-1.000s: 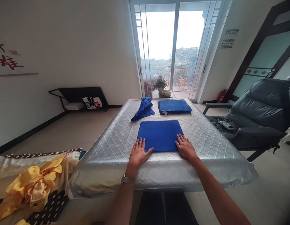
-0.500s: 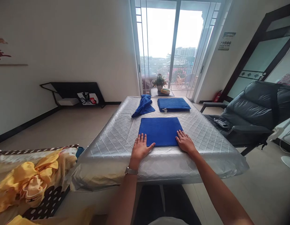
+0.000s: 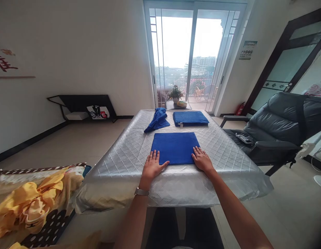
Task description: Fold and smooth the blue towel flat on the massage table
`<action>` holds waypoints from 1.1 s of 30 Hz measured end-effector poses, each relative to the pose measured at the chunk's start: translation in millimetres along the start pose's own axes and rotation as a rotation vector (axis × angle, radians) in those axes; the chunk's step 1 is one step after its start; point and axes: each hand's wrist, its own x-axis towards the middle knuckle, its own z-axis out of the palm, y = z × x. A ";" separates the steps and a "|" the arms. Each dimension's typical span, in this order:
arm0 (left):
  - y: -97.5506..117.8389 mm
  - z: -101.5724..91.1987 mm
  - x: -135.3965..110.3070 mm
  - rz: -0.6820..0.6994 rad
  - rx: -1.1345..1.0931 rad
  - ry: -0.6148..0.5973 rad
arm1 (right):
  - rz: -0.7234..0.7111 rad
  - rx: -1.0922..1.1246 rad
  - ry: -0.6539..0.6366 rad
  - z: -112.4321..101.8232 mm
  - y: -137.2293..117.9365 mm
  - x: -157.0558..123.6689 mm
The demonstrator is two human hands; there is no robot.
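A blue folded towel [image 3: 176,148] lies flat on the table's silver quilted cover [image 3: 119,155]. At its near left corner rests my left hand [image 3: 152,165], open, with the thumb along the near edge and the fingers on the left edge. My right hand [image 3: 202,158] lies open over the near right corner, fingertips on the cloth. Beyond the towel, a stack of folded blue towels [image 3: 191,118] with a small white tag sits at the far right. A crumpled blue towel [image 3: 157,120] lies at the far left.
To the right stands a dark padded armchair [image 3: 282,121] with a grey device [image 3: 245,139] on its seat. Yellow cloths [image 3: 30,200] are heaped at the lower left. Behind the table are a potted plant [image 3: 176,93] and a sliding glass door [image 3: 173,41].
The camera view has tilted up slightly, so everything sits a little lower. Both hands stay flat on the towel's near corners.
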 end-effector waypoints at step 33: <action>2.8 -7.6 -1.2 -0.026 -0.018 -0.050 | 0.013 0.010 -0.015 -4.0 -2.2 -1.2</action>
